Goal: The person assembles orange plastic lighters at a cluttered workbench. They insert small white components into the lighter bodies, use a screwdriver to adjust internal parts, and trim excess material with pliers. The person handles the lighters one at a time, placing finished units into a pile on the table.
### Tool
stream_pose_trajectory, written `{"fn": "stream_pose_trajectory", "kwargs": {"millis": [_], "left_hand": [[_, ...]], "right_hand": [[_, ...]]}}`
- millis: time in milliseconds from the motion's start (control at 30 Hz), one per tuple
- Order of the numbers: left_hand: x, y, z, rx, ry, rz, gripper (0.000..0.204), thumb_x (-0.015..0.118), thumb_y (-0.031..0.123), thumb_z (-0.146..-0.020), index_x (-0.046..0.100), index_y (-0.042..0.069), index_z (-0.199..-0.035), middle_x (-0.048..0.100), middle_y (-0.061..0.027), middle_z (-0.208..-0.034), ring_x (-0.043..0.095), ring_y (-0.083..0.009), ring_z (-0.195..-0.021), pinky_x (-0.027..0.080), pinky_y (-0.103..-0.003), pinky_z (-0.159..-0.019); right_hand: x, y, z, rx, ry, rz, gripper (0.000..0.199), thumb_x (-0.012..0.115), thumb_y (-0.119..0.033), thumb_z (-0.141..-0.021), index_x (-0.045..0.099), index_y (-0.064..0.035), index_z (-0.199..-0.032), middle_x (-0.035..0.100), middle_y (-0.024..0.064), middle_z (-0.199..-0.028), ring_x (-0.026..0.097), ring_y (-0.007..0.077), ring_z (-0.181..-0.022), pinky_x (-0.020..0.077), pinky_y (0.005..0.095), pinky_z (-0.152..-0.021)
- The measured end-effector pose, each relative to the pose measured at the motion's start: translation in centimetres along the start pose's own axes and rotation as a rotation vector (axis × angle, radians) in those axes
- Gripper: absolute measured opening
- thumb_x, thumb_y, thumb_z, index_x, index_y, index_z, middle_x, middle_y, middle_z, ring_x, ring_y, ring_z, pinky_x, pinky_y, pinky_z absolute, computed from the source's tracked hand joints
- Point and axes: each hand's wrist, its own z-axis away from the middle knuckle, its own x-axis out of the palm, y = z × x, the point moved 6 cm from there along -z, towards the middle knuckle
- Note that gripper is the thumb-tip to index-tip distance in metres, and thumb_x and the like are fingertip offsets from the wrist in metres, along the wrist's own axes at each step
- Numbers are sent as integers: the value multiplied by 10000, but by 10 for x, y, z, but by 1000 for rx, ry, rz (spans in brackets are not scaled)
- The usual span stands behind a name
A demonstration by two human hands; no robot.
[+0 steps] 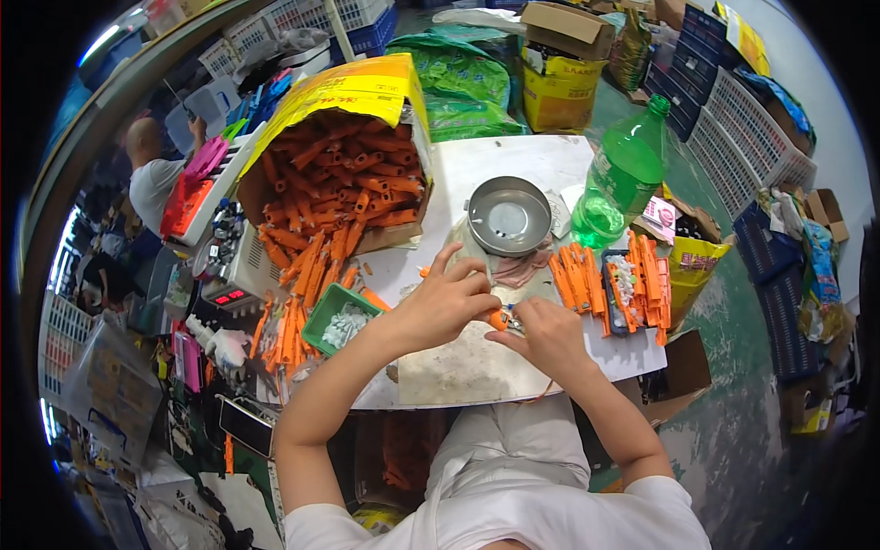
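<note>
At the lower middle of the frame both forearms rise from the person's lap to meet over the white bench [477, 376]. The left hand [446, 307] is closed around a small orange plastic piece [496, 320], its tip just showing beside the fingers, and the right hand [548, 335] is pinched narrow on a small metal part [515, 323] held against that tip. The step in hand looks like fitting the metal part to the orange piece, one unit at a time; the next move probably calls for a steady push or twist with the two hands kept close, then a free spot to lay the piece down. Open room is small: a bare patch of bench lies just under the hands, near its front edge, so anything dropped there could roll off into the lap. Left of the hands sits a green tray [341, 316] of small pale parts, with loose orange pieces around it. Right of them a row of orange pieces [579, 280] lies near the bench's right edge. Further back stand a round metal bowl [509, 216] and a green bottle [626, 174], and at upper left a tipped cardboard box [344, 174] spills orange pieces onto the bench.
</note>
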Motion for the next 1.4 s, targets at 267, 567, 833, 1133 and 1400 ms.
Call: {"fn": "stream_pose_trajectory", "kwargs": {"millis": [267, 567, 833, 1133, 1400], "left_hand": [[2, 13, -26, 77, -378, -75, 184, 637, 35, -722, 689, 96, -887, 575, -11, -847, 498, -190, -1069, 168, -513, -1111], [8, 10, -35, -22, -53, 6, 274, 655, 82, -755, 641, 86, -1029, 600, -65, -973, 505, -233, -1106, 190, -507, -1098], [11, -13, 23, -679, 677, 722, 473, 657, 167, -855, 481, 43, -1276, 575, -98, -1105, 535, -209, -1066, 406, -334, -959], [114, 22, 49, -955, 824, 1385, 496, 617, 69, -881, 424, -40, -1325, 585, -47, -1057, 554, -98, -966, 453, -248, -857], [123, 24, 57, -944, 882, 1457, 519, 599, 55, -894, 386, -49, -1356, 570, -55, -1112, 542, -94, -1008, 438, -240, -889]], "right_hand": [[10, -10, 5, -50, 40, -44, 317, 753, -317, -729, 554, -71, -719, 508, 40, -620, 533, 199, -510, 422, 332, -474], [28, 13, 26, 196, 99, -126, 224, 718, -263, -756, 603, -73, -728, 608, 61, -648, 595, 232, -522, 450, 352, -486], [25, 35, 31, 346, 98, -140, 191, 717, -236, -756, 616, -75, -733, 611, 64, -658, 596, 246, -537, 453, 349, -497], [42, -3, 49, 259, -17, -208, 225, 745, -209, -688, 577, -66, -730, 575, 75, -646, 587, 253, -552, 453, 356, -506], [42, -11, 50, 236, 5, -156, 209, 739, -210, -703, 588, -68, -728, 572, 69, -638, 578, 250, -538, 436, 355, -493]]}}
